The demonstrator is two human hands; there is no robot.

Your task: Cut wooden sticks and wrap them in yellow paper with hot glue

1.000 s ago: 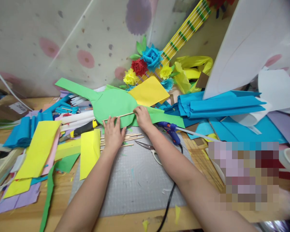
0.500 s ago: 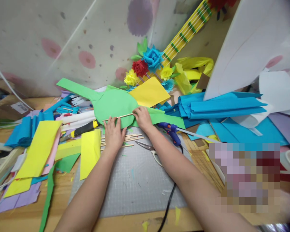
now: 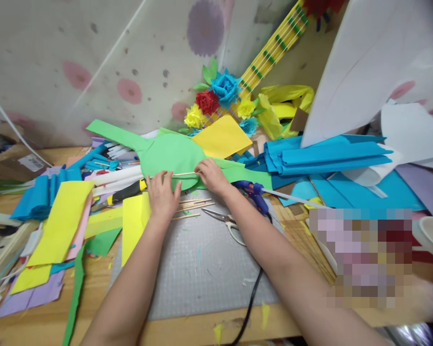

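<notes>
A thin wooden stick (image 3: 184, 174) lies across the lower part of a green paper shape (image 3: 173, 153) with a rounded body and a long strip at its upper left. My right hand (image 3: 212, 178) pinches the stick's right end. At the other end, my left hand (image 3: 162, 196) rests palm down with fingers spread over the paper's lower edge, the fingertips covering the stick's left end. Several more wooden sticks (image 3: 193, 205) lie on the grey cutting mat (image 3: 202, 269), partly behind my left hand. Scissors (image 3: 228, 220) sit beside my right forearm.
A blue glue gun (image 3: 254, 192) with its black cable (image 3: 251, 302) lies right of the scissors. Left are a utility knife (image 3: 126, 192) and yellow paper (image 3: 61, 221). Blue paper (image 3: 332, 158) is stacked right. A paper-flowered yellow guitar shape (image 3: 270, 53) leans behind.
My left hand has slid a little to the left along the stick, its fingers more stretched. My right hand keeps its pinch on the right end. The view has shifted slightly.
</notes>
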